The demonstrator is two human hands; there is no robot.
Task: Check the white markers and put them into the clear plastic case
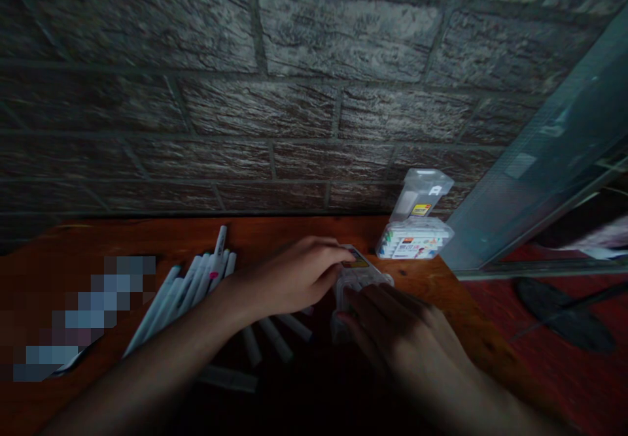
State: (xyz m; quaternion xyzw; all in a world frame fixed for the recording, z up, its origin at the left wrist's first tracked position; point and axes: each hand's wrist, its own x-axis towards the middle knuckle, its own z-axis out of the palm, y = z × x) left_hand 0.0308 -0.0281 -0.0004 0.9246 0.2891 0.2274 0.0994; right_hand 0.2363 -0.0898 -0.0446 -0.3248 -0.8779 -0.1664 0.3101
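Observation:
A clear plastic marker case [360, 278] lies on the reddish wooden table [294, 230] in front of me. My left hand [289, 276] curls over its far left edge, fingertips pressed on the label end. My right hand [407, 338] grips the case's near end from the right, fingers bent around it. Several white markers [191, 285] lie fanned out on the table left of my left hand, and more of them show under my left wrist [275, 335].
A second clear case full of markers [415, 238] stands against the brick wall [294, 96] at the back right, with an open lid [424, 194] above it. A tilted glass pane [540, 161] borders the right side. A blurred patch covers the left table.

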